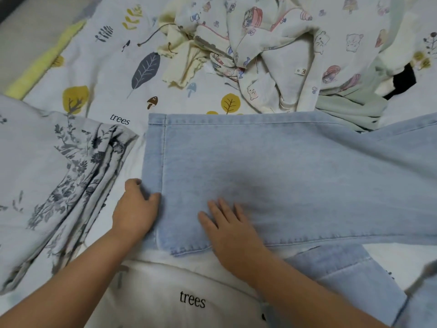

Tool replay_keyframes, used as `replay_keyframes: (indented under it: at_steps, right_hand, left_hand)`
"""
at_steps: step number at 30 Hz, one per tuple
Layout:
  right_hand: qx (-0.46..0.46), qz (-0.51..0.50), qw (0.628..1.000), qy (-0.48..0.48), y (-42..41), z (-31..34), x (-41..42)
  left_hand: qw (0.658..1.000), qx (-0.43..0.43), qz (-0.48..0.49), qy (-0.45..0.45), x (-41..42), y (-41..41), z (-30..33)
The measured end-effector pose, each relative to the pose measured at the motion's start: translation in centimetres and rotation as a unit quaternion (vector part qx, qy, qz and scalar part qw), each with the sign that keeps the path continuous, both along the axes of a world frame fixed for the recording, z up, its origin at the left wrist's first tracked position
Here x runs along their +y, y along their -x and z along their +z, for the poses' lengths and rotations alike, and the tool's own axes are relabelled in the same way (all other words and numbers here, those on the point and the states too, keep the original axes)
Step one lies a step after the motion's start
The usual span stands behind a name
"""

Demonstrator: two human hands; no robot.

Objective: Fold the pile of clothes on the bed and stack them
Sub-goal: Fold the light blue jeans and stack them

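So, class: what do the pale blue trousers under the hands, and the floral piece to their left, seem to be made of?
Pale blue trousers: apparently denim, faded matte wash, with a stitched hem and seams. Floral piece: probably thin woven cotton, matte, lying in soft layered folds; the exact fibre is uncertain.

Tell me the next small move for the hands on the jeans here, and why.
Probably lift the hem end and fold it rightward over the leg. The left hand already pinches the hem of the light blue jeans, while the right hand presses flat on the denim beside it, so the leg lies smoothed. The unfolded pile of clothes waits behind.
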State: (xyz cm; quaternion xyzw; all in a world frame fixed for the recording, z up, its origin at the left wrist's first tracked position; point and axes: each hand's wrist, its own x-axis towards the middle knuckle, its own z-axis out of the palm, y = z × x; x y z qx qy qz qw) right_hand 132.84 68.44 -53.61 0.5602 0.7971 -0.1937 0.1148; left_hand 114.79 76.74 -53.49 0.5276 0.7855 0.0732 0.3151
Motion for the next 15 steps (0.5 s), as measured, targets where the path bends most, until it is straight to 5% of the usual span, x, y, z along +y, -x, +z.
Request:
replay_keyframes:
  at_steps: [3,6,11,15]
  right_hand:
    - [0.049,-0.042,0.995,-0.08,1.9,0.3,-0.7]
    - [0.069,-0.083,0.99,-0.088,2.9,1.1,-1.3]
    - [0.046,0.006,0.995,0.09,1.7,1.8,-2.9]
    - [0.076,-0.044,0.996,0.031,-1.3,3.0,-4.8]
  left_hand:
    - [0.993,-0.08,0.031,-0.076,-0.9,1.1,0.8]
    - [0.989,0.012,-0.009,-0.148,-1.7,2.1,1.4]
    - [0.972,0.191,-0.137,-0.019,-3.6,0.6,1.9]
    - [0.951,0.149,-0.246,-0.117,-6.6,-4.4,3.1]
